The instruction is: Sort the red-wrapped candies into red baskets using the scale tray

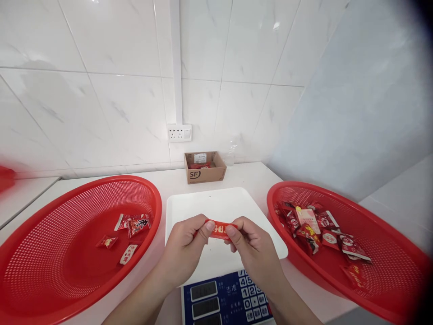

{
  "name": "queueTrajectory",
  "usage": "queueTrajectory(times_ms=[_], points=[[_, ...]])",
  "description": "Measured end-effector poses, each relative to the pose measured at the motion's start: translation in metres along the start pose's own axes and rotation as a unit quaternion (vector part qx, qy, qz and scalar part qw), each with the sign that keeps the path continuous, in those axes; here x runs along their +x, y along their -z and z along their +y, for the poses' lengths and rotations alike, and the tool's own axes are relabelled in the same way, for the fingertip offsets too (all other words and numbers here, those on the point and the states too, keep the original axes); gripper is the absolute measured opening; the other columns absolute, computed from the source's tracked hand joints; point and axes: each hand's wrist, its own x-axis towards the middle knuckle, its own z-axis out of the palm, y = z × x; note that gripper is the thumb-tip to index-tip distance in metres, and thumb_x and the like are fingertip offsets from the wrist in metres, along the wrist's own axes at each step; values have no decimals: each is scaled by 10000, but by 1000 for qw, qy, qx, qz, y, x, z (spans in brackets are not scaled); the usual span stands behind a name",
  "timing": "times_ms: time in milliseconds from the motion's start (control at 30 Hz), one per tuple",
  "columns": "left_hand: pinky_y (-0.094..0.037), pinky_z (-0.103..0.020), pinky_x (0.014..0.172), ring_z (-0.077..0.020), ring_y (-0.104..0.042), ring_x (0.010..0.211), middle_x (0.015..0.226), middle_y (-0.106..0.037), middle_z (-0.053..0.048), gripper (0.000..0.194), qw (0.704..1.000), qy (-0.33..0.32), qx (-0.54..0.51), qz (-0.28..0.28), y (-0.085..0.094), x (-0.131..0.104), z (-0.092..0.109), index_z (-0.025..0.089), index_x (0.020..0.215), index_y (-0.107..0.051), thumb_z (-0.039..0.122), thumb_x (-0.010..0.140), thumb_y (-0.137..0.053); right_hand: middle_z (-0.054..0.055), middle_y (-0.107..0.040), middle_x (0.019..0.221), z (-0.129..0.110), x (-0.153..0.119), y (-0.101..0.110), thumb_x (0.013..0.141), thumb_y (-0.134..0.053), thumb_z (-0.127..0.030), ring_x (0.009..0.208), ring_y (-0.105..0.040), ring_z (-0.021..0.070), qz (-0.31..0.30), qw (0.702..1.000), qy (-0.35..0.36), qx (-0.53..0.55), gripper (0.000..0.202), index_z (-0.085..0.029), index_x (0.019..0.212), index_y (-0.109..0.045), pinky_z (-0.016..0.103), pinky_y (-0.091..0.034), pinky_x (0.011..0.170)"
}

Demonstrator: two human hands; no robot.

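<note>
A small red wrapped candy (pixel 220 230) with pale lettering is stretched between both hands, above the white pan (pixel 203 203) of a scale. My left hand (pixel 189 246) pinches its left end, thumb on top. At the other end, my right hand (pixel 255 243) grips it between thumb and fingers. Below the hands shows the scale's blue panel (pixel 225 300) with displays and keys, partly covered by my right wrist. A red basket (pixel 149 180) on the left holds a few packets (pixel 138 225). Another red basket (pixel 287 187) on the right holds several packets (pixel 328 221).
A small open cardboard box (pixel 205 175) with red items inside stands at the back of the white table (pixel 169 178). Beside it is a clear plastic object (pixel 230 151). A wall socket (pixel 179 133) is above. The tiled wall (pixel 128 113) bounds the far side.
</note>
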Motion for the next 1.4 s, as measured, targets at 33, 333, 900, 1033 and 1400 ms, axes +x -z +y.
queueTrajectory(times_ms=[33,333,900,1033,1400], points=[[-297,-236,512,-120,-377,546,555,-426,27,401,1000,-4,10,6,1,-1,1,197,587,-448,441,901,-401,-23,-518,544,-1,0,0,859,-478,-519,495,-455,114,0,1000,5,-10,374,-217,639,-490,233,-360,470],[-287,-229,486,-112,-369,507,523,-417,39,392,999,9,10,35,0,1,0,200,589,-443,443,894,-403,-29,-502,550,-4,5,0,845,-496,-546,515,-458,112,-19,996,-11,83,375,-215,667,-490,231,-377,497],[-364,-211,524,-94,-459,536,547,-485,44,347,988,-11,-152,17,-19,-6,1,195,616,-440,377,911,-441,-29,-407,536,-13,-1,-18,917,-373,-509,543,-412,107,-122,984,40,123,479,-203,551,-411,232,-364,539],[-378,-216,504,-93,-497,485,498,-456,57,369,976,14,-218,-10,-20,-8,3,194,608,-416,410,906,-445,-14,-465,540,-6,-1,-16,922,-348,-522,522,-449,101,-164,970,25,179,507,-188,564,-478,225,-346,486],[-320,-207,522,-73,-367,507,553,-442,50,375,971,77,-224,16,-7,1,-4,177,636,-459,443,900,-451,-2,-565,609,1,9,-4,858,-484,-530,502,-465,98,-59,991,-22,116,402,-183,674,-572,230,-334,461]])
